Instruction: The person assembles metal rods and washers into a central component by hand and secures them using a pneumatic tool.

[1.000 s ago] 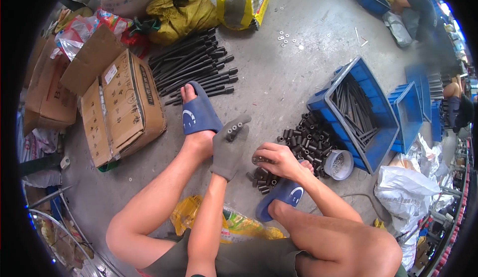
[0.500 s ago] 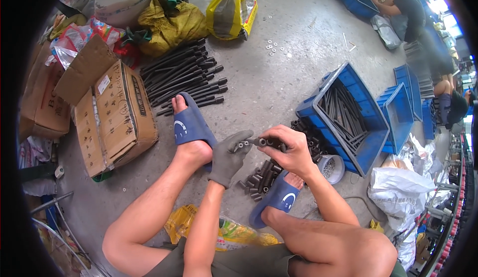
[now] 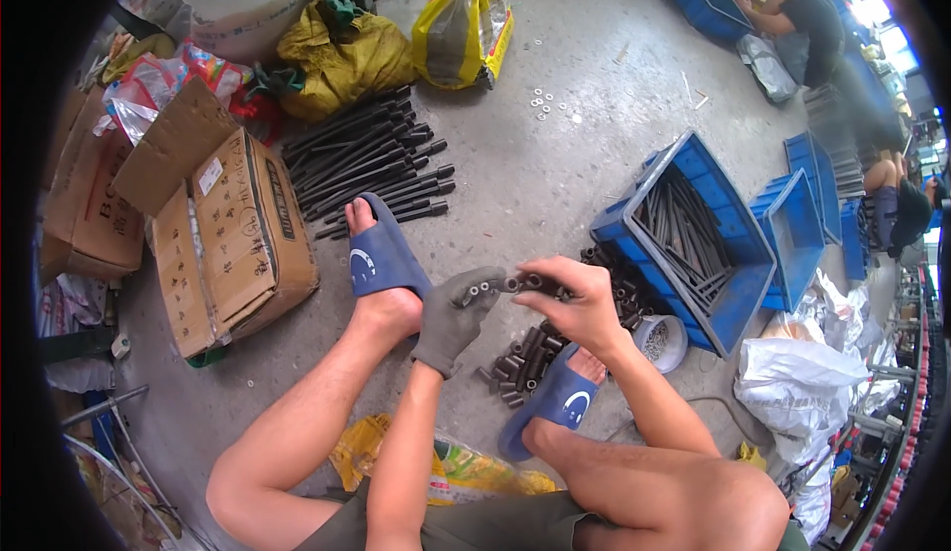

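My left hand [image 3: 454, 318], in a grey glove, is closed around several thin dark rods whose ring-shaped ends [image 3: 474, 294] show at the fingers. My bare right hand [image 3: 580, 301] pinches short black tubes [image 3: 533, 282] between thumb and fingers, right beside the gloved fingertips. One tube [image 3: 512, 285] sits in the narrow gap between both hands; whether it is slipped over a rod is too small to tell. Below them, a heap of short black tubes [image 3: 525, 361] lies on the floor by my right sandal, and more tubes [image 3: 626, 299] spread behind my right hand.
Long black rods with thicker ends [image 3: 381, 170] lie beyond my left foot, beside an opened cardboard box [image 3: 233, 244]. To the right stand a blue bin [image 3: 738, 303] of dark rods and a white tub [image 3: 676, 353] of small metal pieces. Another person [image 3: 807, 21] works at the far right.
My hands stay close together at nearly the same spot, with the right fingers shifted slightly. The whole view has moved a little, so floor items appear slightly lower.
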### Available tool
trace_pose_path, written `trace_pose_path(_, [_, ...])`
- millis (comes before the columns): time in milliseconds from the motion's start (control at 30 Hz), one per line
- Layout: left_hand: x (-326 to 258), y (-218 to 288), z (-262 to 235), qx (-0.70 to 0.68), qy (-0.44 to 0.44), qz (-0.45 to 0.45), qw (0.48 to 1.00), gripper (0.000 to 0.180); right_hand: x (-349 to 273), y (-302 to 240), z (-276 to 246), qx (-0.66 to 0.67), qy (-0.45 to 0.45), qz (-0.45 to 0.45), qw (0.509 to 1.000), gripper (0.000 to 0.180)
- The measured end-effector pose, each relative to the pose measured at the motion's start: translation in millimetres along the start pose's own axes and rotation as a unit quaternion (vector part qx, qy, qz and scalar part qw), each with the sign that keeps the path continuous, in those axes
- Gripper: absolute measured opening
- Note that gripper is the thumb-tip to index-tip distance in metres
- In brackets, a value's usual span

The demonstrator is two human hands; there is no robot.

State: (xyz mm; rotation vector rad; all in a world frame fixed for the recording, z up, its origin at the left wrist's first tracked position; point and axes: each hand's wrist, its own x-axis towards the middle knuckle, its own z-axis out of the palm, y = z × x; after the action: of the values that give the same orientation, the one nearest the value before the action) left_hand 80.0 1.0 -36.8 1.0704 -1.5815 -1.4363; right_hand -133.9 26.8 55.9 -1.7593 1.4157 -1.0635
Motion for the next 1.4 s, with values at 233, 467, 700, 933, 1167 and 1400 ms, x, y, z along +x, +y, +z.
trace_pose_path(233, [0,-1,-1,-0.011,0.008,-0.005,1.0,0.033,4,-20,-14,0.312,0.101,0.258,0.909,0.024])
trace_pose_path(467, [4,3,3,-0.014,0.007,0.042,0.999,0.032,39,-52,-14,-0.091,-0.035,-0.078,0.992,0.022])
trace_pose_path(700, [4,-1,-1,0.054,-0.001,0.066,0.996,0.033,54,-49,-8,-0.227,-0.183,-0.163,0.943,0.024])
trace_pose_path(933, [9,6,4,0.071,0.002,0.029,0.997,0.033,57,-35,-7,-0.284,-0.158,-0.206,0.923,0.028])
trace_pose_path(1167, [4,-7,2,0.023,0.015,0.044,0.999,0.033,46,-22,-8,-0.066,-0.043,-0.083,0.993,0.04])
trace_pose_path(1400, [7,-8,8,-0.029,0.024,0.003,0.999,0.034,-32,104,12,-0.357,-0.247,-0.072,0.898,0.018])
